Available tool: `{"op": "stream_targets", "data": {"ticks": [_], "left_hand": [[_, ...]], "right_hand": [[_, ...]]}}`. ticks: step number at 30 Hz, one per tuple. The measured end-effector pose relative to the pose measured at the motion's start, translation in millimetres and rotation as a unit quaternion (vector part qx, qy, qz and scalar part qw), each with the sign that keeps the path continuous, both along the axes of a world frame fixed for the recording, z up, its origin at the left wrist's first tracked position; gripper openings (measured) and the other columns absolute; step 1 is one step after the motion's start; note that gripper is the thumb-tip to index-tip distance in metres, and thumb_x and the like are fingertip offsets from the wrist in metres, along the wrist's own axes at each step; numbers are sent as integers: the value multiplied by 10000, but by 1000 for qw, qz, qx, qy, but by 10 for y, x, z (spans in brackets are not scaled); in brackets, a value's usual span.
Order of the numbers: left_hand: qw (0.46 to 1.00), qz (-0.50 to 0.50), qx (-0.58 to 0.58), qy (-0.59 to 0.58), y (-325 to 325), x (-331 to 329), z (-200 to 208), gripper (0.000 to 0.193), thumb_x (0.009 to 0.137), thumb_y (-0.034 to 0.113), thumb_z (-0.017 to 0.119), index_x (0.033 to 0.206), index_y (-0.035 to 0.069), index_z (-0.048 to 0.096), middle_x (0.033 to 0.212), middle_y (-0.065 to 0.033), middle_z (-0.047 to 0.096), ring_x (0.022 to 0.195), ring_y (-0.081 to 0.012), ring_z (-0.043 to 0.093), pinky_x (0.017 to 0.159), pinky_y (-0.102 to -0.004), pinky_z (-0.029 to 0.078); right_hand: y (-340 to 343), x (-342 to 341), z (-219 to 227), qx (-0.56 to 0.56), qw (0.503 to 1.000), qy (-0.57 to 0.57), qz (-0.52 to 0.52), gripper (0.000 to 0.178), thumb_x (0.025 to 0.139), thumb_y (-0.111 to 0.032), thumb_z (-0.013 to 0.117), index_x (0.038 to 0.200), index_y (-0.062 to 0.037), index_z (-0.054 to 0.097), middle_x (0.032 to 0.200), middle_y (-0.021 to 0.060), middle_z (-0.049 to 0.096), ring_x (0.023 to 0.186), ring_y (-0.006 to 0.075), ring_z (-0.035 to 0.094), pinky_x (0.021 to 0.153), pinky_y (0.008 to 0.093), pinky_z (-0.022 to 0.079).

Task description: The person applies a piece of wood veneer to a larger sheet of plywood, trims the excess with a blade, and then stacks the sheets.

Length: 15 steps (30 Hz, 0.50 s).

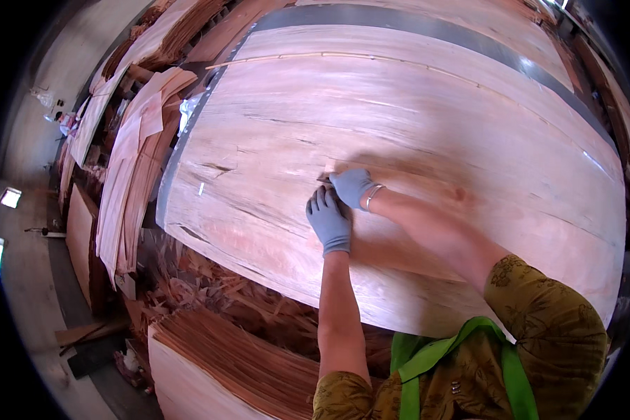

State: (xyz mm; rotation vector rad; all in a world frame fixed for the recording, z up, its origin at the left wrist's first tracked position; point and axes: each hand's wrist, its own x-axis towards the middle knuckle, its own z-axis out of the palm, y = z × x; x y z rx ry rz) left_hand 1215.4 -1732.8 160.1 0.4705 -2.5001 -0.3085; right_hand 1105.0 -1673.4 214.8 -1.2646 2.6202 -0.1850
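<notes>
A wide sheet of pale wood veneer (273, 126) with dark cracks and knots lies spread out before me. My left hand (329, 222), in a grey glove, rests on the sheet with its fingers stretched out forward, nothing seen in them. Just beyond its fingertips, my right hand (353, 187), gloved alike and with a bracelet at the wrist, is closed and pressed down to the veneer. A small dark bit shows at its fingertips beside a crack, but what the fingers pinch is too small to make out.
A thin bamboo stick (371, 56) lies across the sheet's far part, near a dark grey band (413, 28). Veneer strips (136, 154) are piled at the left. Close to me stands a veneer stack (238, 364), with torn scraps (217, 280) behind it.
</notes>
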Motion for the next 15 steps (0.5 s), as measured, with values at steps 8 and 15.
{"op": "stream_targets", "data": {"ticks": [8, 15], "left_hand": [[997, 22, -28, -68, -9, -19, 37, 495, 834, 300, 488, 1249, 35, 526, 1347, -163, 472, 1257, -311, 420, 1053, -485, 260], [989, 20, -70, -125, 139, -191, 172, 569, 843, 305, 496, 1348, 56, 418, 1415, -170, 385, 1319, -329, 334, 1080, -530, 186]], "right_hand": [[-61, -146, -33, 4, 999, 4, 39, 231, 858, -177, 477, 903, -27, 646, 872, 172, 684, 793, 321, 677, 644, 457, 531], [494, -399, -255, 4, 1000, 10, 4, 224, 846, -195, 515, 891, -24, 654, 809, 146, 687, 754, 318, 678, 588, 469, 515]]}}
